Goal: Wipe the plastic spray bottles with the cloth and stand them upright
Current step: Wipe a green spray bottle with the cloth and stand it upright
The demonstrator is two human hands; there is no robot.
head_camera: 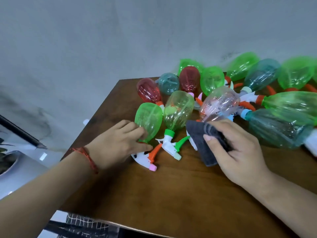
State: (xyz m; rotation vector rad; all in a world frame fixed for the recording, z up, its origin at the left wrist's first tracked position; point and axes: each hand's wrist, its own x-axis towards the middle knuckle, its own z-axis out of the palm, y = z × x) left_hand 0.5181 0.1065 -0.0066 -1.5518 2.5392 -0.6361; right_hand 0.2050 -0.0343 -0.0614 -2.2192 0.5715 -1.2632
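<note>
Several plastic spray bottles lie on their sides on a brown wooden table (154, 194). My left hand (118, 145) grips the neck of a bright green bottle (148, 120) with a white head and orange trigger. Beside it lies a pale green bottle (178, 109) with a green trigger. My right hand (240, 153) holds a dark grey cloth (204, 141), thumb on top, against the neck end of a clear pinkish bottle (219, 103). That bottle's spray head is hidden behind the cloth.
Behind lie red bottles (148, 91), teal bottles (274, 131) and more green ones (295, 73), crowding the table's back and right. A grey wall stands behind. Off the left edge are a grey basin (17, 169) and a dark bar. Checked fabric (85, 224) shows below the front edge.
</note>
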